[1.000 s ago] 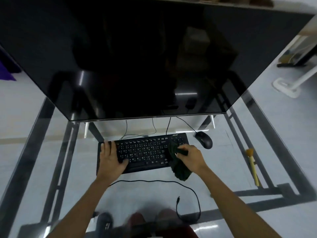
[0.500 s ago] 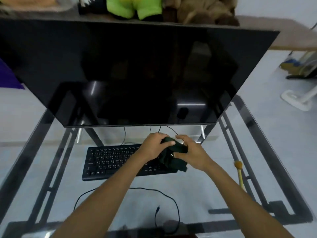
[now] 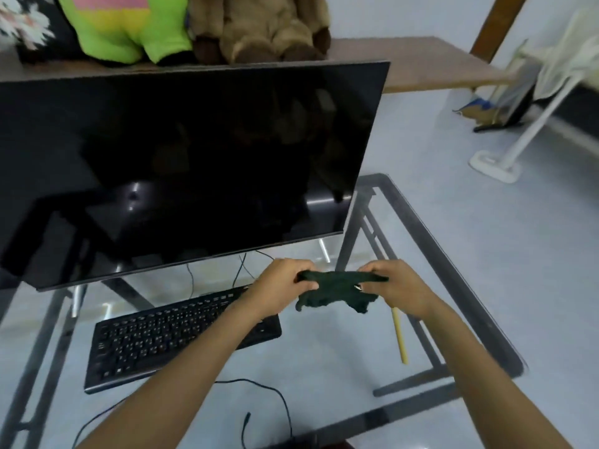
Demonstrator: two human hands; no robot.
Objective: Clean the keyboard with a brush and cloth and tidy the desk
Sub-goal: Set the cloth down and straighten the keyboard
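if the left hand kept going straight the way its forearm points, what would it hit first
Probably nothing on the desk. The left hand, gripping the dark green cloth, points up and right, past the monitor edge toward a glass desk leg. Depth is unclear.

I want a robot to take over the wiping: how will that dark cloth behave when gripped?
Probably floppy: the cloth sags and bunches between the left hand and right hand, its ragged edges hanging below. Likely light, since a pinch at each end holds it up. It looks unlikely to keep a shape, so one grip would let the rest dangle onto the keyboard.
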